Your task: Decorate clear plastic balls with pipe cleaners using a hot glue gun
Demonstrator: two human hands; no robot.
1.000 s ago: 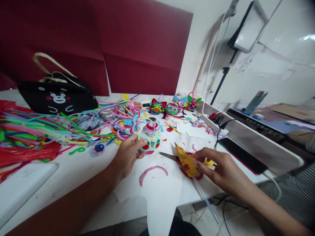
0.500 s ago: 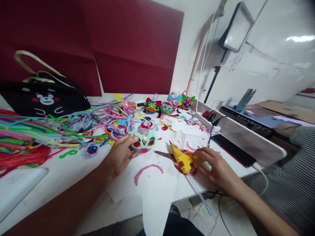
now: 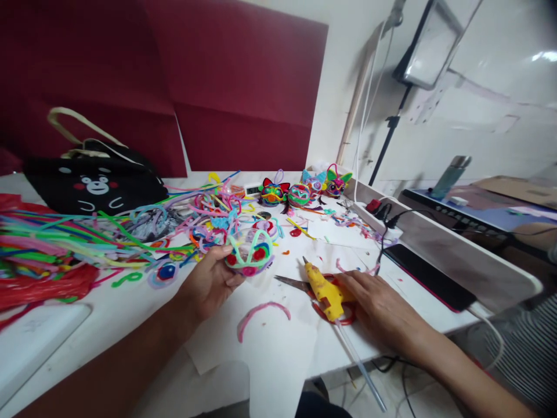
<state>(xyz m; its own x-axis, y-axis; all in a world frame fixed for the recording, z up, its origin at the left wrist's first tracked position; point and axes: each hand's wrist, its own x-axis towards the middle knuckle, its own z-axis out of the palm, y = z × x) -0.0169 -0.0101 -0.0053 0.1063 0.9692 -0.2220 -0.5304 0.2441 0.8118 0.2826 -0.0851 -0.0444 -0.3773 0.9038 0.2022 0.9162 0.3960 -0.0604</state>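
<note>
My left hand [image 3: 209, 283] is closed round a clear ball [image 3: 251, 247] trimmed with green, red and pink pipe cleaners, held just above the table. My right hand [image 3: 376, 305] wraps the handle of a yellow hot glue gun [image 3: 324, 289]; some of its fingers are hidden. A clear glue stick [image 3: 359, 366] juts from the gun's rear end toward me. Under the gun lie scissors [image 3: 293, 283] with red handles, their blades pointing left. A curved pink pipe cleaner [image 3: 261, 313] rests on white paper [image 3: 278, 354] between my hands.
Loose pipe cleaners [image 3: 130, 238] heap on the left, in front of a black bag [image 3: 93, 188]. Finished decorated balls [image 3: 299, 195] stand at the back. To the right are a phone [image 3: 429, 277], a power strip [image 3: 378, 217] with cables and a person's striped clothing [image 3: 526, 342].
My right hand has settled further round the glue gun's handle, its fingers more closed. The ball in my left hand has tilted and shifted slightly left. The camera view has turned a little.
</note>
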